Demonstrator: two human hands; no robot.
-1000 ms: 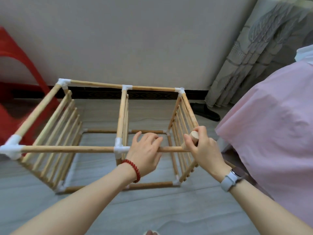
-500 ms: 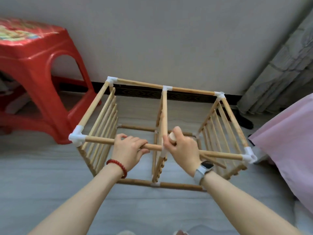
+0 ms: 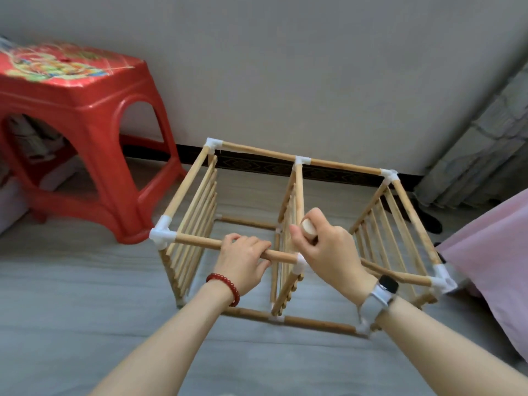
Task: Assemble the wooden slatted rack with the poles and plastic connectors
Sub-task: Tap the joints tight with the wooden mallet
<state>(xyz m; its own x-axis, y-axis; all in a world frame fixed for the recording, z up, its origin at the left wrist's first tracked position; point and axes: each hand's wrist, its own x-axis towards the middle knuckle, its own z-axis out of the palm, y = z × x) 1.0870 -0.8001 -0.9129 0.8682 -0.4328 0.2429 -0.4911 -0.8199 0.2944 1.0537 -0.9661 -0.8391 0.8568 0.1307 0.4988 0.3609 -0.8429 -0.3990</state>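
Note:
The wooden rack (image 3: 188, 181) stands on the grey floor as a box of poles joined by white plastic connectors (image 3: 162, 235), with slatted panels at the left, middle and right. My left hand (image 3: 243, 260) grips the near top pole (image 3: 200, 242) left of the middle connector (image 3: 300, 262). My right hand (image 3: 328, 251) hovers just right of that connector, closed around a short round wooden piece (image 3: 308, 228) whose pale end sticks up from my fist.
A red plastic stool (image 3: 85, 110) stands to the left of the rack by the wall. Pink fabric (image 3: 491, 252) hangs at the right edge, a grey curtain (image 3: 480, 144) behind it. A dark slipper (image 3: 428, 220) lies near the skirting.
My view has swung left, bringing the stool in. My right hand moved from the right end panel to the middle connector, still holding the wooden piece. My left hand slid left along the pole.

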